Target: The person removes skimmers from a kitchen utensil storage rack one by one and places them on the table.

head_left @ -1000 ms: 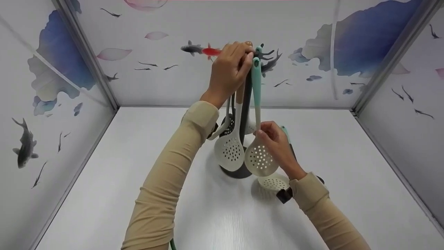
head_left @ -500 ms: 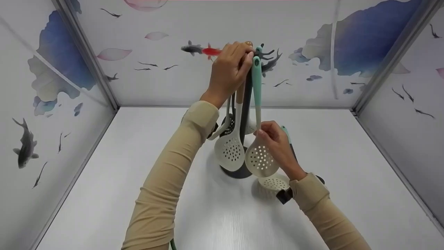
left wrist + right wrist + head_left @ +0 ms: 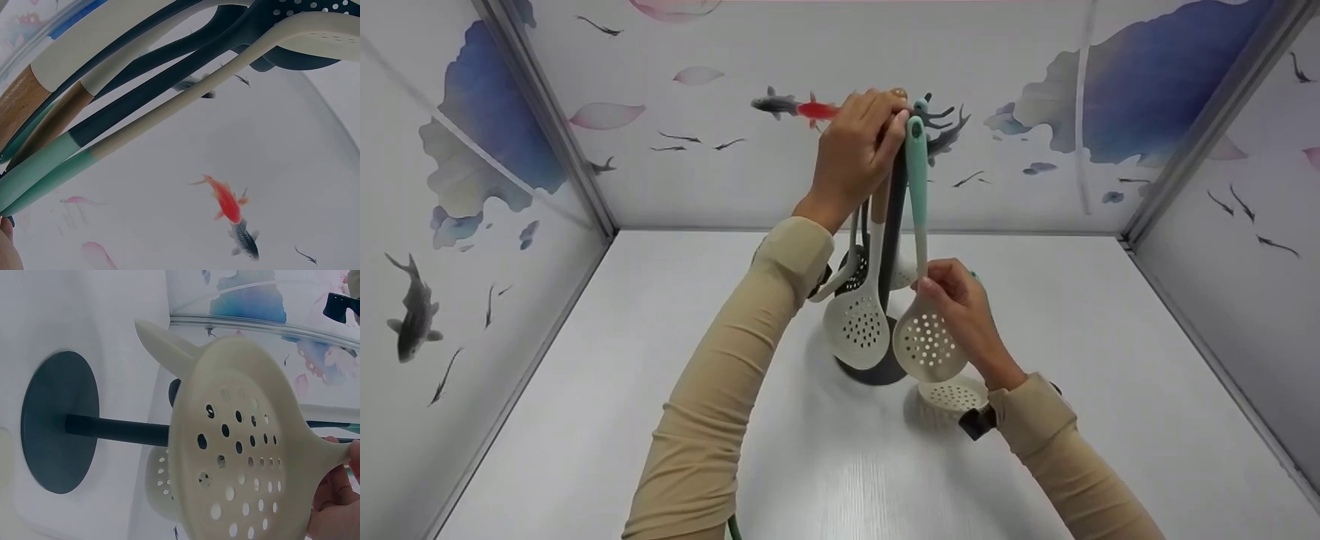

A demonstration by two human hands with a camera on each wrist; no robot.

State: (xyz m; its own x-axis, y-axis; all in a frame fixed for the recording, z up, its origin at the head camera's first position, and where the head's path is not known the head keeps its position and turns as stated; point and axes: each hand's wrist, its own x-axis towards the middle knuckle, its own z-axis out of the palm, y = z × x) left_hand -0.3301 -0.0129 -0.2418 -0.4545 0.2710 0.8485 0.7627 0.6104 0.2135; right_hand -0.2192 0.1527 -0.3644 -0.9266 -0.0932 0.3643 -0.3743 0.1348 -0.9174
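My left hand [image 3: 855, 154] grips the top of a dark utensil stand [image 3: 891, 247], its fingers hiding some hooks. My right hand [image 3: 964, 311] pinches the neck of a cream skimmer [image 3: 926, 349] with a mint handle, whose holed end [image 3: 916, 129] is up beside the stand's hooks [image 3: 936, 118]. In the right wrist view the skimmer's perforated bowl [image 3: 242, 439] fills the middle, in front of the pole. Another cream skimmer [image 3: 857, 330] with a wooden handle hangs to its left. The left wrist view shows several hanging handles [image 3: 84, 107] close together.
A cream slotted head [image 3: 952, 394] lies on the white table [image 3: 840, 457] below my right wrist. Behind the pole hang a dark slotted utensil [image 3: 853, 268] and others. The stand's round base [image 3: 877, 375] rests on the table, with printed panels [image 3: 660, 187] around it.
The mint-handled skimmer in my right hand has risen slightly and shifted a little to the right, its holed end now higher by the hooks. My left hand stays on the stand's top.
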